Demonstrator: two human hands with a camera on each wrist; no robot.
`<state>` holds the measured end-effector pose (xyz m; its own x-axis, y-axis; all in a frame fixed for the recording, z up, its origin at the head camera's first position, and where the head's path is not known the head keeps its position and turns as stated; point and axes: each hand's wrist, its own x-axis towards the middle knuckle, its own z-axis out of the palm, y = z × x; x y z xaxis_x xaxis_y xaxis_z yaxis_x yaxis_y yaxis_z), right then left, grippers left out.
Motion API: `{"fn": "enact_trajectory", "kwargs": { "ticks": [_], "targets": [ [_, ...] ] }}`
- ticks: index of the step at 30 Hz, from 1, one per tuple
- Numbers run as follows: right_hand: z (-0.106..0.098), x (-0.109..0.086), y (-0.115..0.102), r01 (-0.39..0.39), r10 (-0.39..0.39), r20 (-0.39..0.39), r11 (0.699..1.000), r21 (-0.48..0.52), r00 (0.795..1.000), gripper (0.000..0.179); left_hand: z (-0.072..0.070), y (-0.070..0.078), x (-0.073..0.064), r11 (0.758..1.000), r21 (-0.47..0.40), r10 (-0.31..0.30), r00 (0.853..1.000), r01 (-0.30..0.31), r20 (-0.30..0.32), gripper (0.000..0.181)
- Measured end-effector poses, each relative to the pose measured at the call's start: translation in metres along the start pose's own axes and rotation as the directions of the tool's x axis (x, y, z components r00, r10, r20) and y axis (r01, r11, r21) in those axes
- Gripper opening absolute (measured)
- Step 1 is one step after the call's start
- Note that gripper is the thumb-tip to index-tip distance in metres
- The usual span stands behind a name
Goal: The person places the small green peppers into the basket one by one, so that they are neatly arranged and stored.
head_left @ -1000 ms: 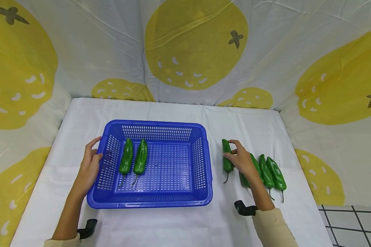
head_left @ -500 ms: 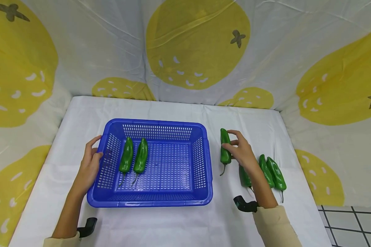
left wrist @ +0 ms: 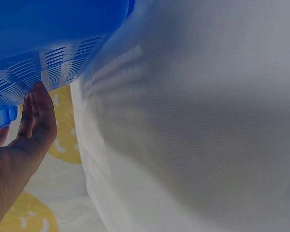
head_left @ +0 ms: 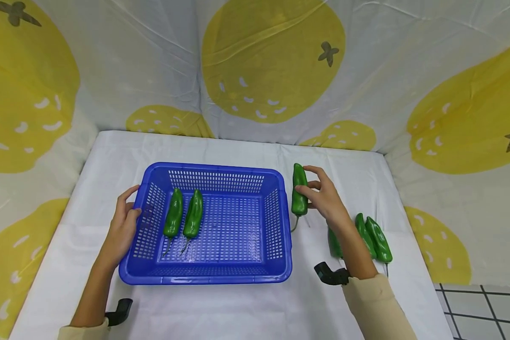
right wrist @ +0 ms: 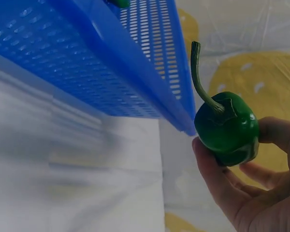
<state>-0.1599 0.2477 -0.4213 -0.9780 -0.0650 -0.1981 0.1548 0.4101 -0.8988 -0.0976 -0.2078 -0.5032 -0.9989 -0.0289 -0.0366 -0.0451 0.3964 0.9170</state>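
Observation:
A green pepper [head_left: 299, 190] is pinched between thumb and fingers of my right hand [head_left: 326, 198], just right of the blue basket [head_left: 204, 279]. In the right wrist view its curved stem points up beside the basket rim, and the pepper [right wrist: 227, 126] overlaps the background cloth. My left hand [head_left: 123, 226] grips the basket's left rim. From the left wrist view, the fingers [left wrist: 44, 108] reach the slotted side wall. Two green peppers, one [head_left: 173, 213] left of the other [head_left: 193, 215], lie side by side in the basket's left part, stems toward me.
Right of the basket, more green peppers [head_left: 379, 240] lie on the white tablecloth [head_left: 221, 311], partly hidden by my right forearm. A cloth wall [head_left: 374, 85] with yellow fruit prints surrounds the table. Black wrist mounts [head_left: 331, 274] stick out from both forearms.
My right hand has carried the pepper up, away from the other peppers, and leftward to the basket's right rim. My left hand has stayed at the left rim, and the basket has hardly moved.

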Motion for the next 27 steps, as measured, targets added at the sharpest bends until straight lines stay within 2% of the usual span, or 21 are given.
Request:
{"fn": "enact_trajectory", "kwargs": {
  "ticks": [14, 20, 27],
  "targets": [
    [0.044, 0.012, -0.031, 0.023, -0.043, 0.138, 0.989, 0.146, 0.989, 0.062, 0.000, 0.000, 0.000, 1.000, -0.006, -0.007, 1.000, 0.007, 0.002, 0.056],
    [0.068, 0.017, -0.039, 0.020, -0.048, 0.192, 0.990, 0.142, 0.980, 0.060, 0.000, 0.000, 0.000, 1.000, -0.004, -0.008, 1.000, 0.008, -0.001, 0.056],
    [0.091, 0.020, -0.042, -0.024, -0.011, 0.245, 0.990, 0.137, 0.969, 0.059, 0.000, 0.000, 0.000, 1.000, -0.002, -0.001, 1.000, 0.001, -0.003, 0.056]
  ]
}}
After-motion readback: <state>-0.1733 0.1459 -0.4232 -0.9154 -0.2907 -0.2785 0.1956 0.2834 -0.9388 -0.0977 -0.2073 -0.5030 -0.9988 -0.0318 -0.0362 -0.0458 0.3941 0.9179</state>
